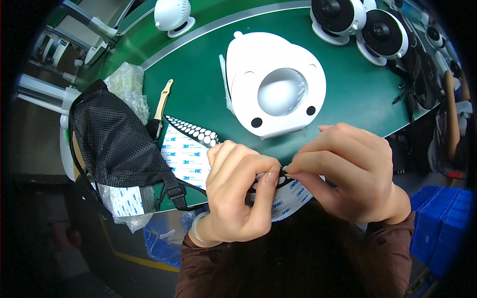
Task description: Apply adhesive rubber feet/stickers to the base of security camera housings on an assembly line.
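Close to my body, my left hand [239, 191] is closed on a sheet of adhesive pads [290, 198], its backing paper white with blue print and its other side black. The thumb and index finger of my right hand [345, 171] pinch at the black edge of this sheet; whatever small piece lies between the fingertips is mostly hidden. Beyond my hands rests a white plastic housing [263, 52] with a round hollow. Two black round pads [256, 122] sit on its near side. Left of my left hand lies another adhesive sheet [186, 155], its corner folded over to show white dots on black.
A black mesh bag [117, 136] lies at the left on bubble wrap [130, 82], beside a wooden-handled brush [163, 102]. White round devices [382, 37] and black cables [422, 74] stand at the far right. One more white device [172, 16] is at the back. Blue crates [442, 223] stand lower right.
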The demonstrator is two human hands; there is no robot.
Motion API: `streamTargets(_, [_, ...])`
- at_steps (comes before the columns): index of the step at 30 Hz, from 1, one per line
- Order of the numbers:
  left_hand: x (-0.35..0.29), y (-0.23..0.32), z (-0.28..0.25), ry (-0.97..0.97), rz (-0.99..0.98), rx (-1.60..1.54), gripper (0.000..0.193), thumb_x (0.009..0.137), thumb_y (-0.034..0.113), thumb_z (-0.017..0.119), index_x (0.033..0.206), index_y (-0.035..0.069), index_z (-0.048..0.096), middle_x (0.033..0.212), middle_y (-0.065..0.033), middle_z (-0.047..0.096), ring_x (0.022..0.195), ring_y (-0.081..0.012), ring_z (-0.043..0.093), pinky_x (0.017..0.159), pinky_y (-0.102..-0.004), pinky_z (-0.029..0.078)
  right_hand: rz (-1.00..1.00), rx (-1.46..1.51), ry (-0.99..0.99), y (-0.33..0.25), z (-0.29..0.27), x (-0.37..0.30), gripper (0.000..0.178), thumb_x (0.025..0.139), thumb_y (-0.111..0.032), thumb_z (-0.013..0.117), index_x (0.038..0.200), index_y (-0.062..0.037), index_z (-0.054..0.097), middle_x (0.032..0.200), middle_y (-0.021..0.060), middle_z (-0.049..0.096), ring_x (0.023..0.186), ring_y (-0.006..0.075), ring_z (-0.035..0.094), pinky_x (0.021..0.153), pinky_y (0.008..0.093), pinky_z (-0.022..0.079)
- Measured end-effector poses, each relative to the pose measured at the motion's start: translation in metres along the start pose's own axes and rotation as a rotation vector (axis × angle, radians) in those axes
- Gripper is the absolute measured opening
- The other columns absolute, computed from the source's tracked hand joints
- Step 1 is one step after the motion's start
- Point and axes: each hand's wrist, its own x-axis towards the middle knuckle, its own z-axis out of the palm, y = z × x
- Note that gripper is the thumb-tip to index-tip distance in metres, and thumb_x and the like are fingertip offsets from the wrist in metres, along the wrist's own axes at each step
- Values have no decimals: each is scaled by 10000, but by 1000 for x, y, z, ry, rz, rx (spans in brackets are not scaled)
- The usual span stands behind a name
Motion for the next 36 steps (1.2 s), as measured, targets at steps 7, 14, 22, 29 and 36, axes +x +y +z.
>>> streamTargets(7, [2,-2,-1,18,40,24,104,672,-57,569,749,11,556,630,-50,493,566,-208,418,597,-302,279,-27,-4,-33,1,-1,5,183,596,-40,712,746,-84,618,733,33,596,646,207,589,662,325,508])
streamTargets(14, [1,-11,-2,179,-25,238,47,744,8,558,786,26,551,1065,-212,439,891,-259,423,748,-328,329,43,-23,169,1,-17,15,43,723,12,602,750,-3,572,966,173,637,991,222,583,861,353,447])
streamTargets(22, [8,-4,5,-36,-155,114,60,763,18,563,812,49,555,855,-88,502,745,-199,451,718,-320,263,365,285,201,38,-13,31,131,818,-95,602,850,31,617,777,66,633,724,96,606,689,205,477])
streamTargets(29, [10,-6,6,-6,-115,84,48,768,18,562,807,47,556,785,-62,487,681,-170,433,698,-311,248,372,214,212,36,-10,34,116,808,-82,604,834,30,614,758,47,621,700,81,592,666,193,468])
streamTargets(36, [10,-10,6,7,-102,48,35,771,20,559,791,49,556,736,-48,461,650,-169,415,659,-304,238,338,154,214,37,-8,33,85,796,-59,615,801,25,604,747,41,622,688,76,594,624,181,471])
